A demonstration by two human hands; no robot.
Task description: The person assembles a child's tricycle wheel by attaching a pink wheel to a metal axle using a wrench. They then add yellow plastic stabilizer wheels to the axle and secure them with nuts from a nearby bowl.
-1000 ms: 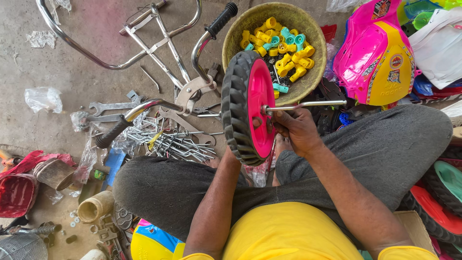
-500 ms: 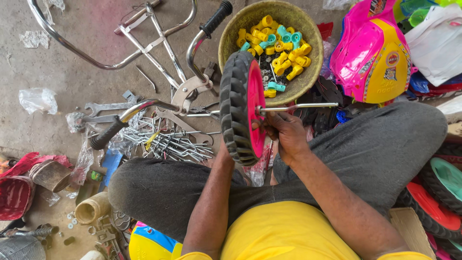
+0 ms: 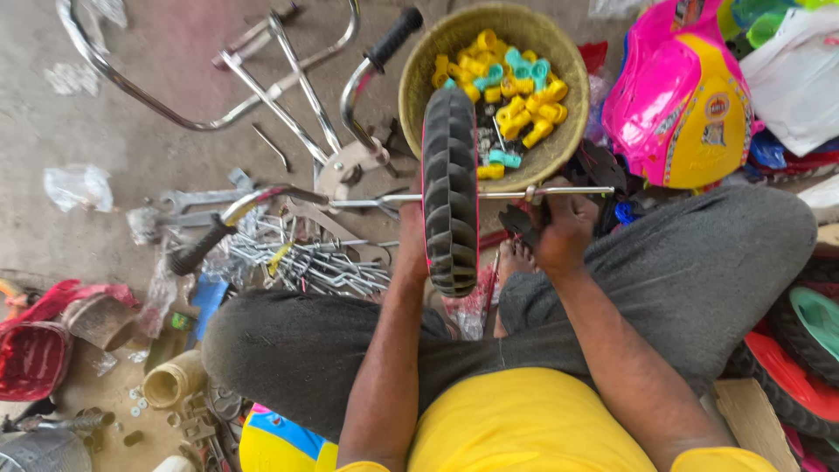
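A small black treaded wheel with a pink hub stands edge-on between my knees, threaded on a thin metal axle rod that runs left to right. My left hand is behind the wheel's left side, mostly hidden, pressed against it. My right hand is closed around the rod just right of the wheel. A round woven basket of yellow and teal plastic caps sits just beyond the wheel.
A chrome handlebar frame and spanners lie on the floor at the left, with a heap of metal pins. Pink and yellow plastic toy body at the right. Red and green wheels at the lower right.
The wheel has turned from showing its pink face to standing edge-on and has slid along the rod. My right hand stays on the rod.
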